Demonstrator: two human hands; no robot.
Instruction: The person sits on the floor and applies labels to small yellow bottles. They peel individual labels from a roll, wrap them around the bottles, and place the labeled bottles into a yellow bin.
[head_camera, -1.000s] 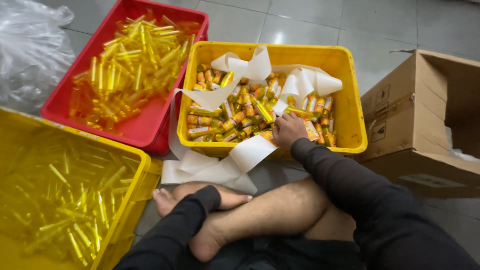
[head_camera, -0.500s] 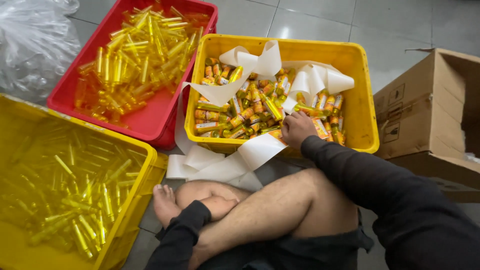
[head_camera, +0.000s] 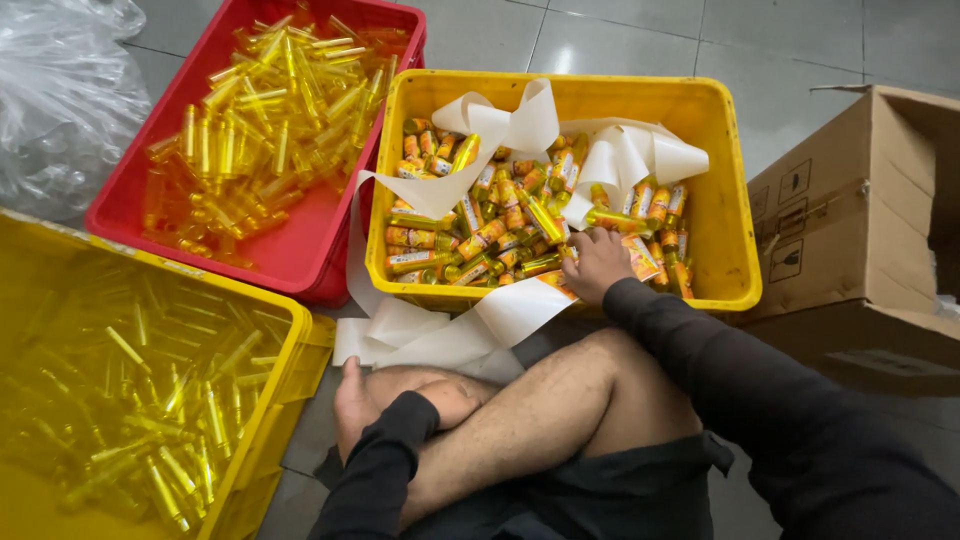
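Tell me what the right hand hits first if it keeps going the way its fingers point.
The right hand points into the yellow crate; it would probably first meet the labelled orange-and-yellow tubes heaped there, though depth is unclear.

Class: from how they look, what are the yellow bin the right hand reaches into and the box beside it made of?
Yellow bin: probably moulded plastic, with smooth, glossy walls and a rolled rim. Box: corrugated cardboard, matt brown, with folded flaps. The right hand rests among labelled tubes.

The person wears a black long-sleeved top; 2 sleeves reach the wrists, ending just short of the left hand (head_camera: 455, 400) at lower centre and the right hand (head_camera: 597, 262) at centre. Dark shorts cover the lap, and legs and feet are bare.
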